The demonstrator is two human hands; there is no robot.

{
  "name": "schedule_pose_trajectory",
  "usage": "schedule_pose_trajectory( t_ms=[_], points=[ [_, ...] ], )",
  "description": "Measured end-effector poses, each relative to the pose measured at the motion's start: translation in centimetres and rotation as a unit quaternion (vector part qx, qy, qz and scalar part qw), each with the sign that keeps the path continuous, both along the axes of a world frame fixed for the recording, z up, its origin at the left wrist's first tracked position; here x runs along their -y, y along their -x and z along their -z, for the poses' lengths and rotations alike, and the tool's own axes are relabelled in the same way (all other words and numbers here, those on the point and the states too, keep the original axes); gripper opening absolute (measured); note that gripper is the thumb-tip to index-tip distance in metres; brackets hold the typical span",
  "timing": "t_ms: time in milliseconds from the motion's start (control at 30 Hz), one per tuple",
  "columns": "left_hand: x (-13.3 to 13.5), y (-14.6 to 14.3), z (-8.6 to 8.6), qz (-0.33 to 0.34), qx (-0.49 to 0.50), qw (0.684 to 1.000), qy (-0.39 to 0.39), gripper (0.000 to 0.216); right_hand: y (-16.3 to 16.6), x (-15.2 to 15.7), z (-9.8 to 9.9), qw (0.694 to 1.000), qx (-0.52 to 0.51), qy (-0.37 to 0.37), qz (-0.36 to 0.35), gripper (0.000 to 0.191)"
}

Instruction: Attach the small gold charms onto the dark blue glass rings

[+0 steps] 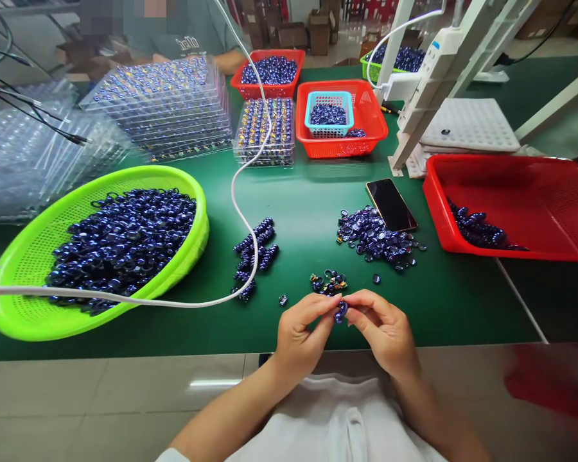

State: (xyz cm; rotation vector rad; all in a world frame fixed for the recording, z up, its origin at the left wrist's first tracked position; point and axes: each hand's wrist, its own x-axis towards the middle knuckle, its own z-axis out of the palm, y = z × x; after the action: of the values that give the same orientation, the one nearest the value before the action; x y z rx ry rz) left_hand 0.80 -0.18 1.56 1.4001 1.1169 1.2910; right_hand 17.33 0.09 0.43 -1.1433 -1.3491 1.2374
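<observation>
Between the fingertips of both hands is a small shiny dark-blue ring-shaped piece (340,312). My left hand (302,327) pinches it from the left. My right hand (384,326) closes on its right side with thumb and fingers. Just beyond the fingers lies a small cluster of ring parts (328,282) with gold-coloured bits showing. One loose blue piece (282,299) rests left of the hands, another loose piece (376,278) to the right. Farther off is a heap of small blue caps (378,237). Rows of blue rings (256,256) lie to the left.
A green oval basket (200,237) full of blue rings stands left. A white cable (238,205) crosses the table. A phone (392,204) touches the cap heap. Right is a red tray (534,183); behind are red baskets (340,149) and stacked clear trays (173,128). A person (187,32) sits opposite.
</observation>
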Motion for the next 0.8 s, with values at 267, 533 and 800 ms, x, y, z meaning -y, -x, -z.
schedule_pose_trajectory(
  t_ms=[267,533,800],
  points=[
    [-0.1,0.0,0.2,0.024,-0.038,0.993,-0.105,0.034,-0.2,0.0,0.4,1.000,-0.023,-0.005,-0.009,0.013],
    [0.0,0.0,0.4,0.029,-0.026,0.996,-0.086,0.028,-0.2,0.0,-0.2,0.992,-0.068,0.093,-0.056,0.016],
    [0.2,0.0,0.2,0.027,-0.046,0.991,-0.121,0.032,1.1,0.4,0.2,0.983,-0.149,0.101,-0.035,0.017]
  ],
)
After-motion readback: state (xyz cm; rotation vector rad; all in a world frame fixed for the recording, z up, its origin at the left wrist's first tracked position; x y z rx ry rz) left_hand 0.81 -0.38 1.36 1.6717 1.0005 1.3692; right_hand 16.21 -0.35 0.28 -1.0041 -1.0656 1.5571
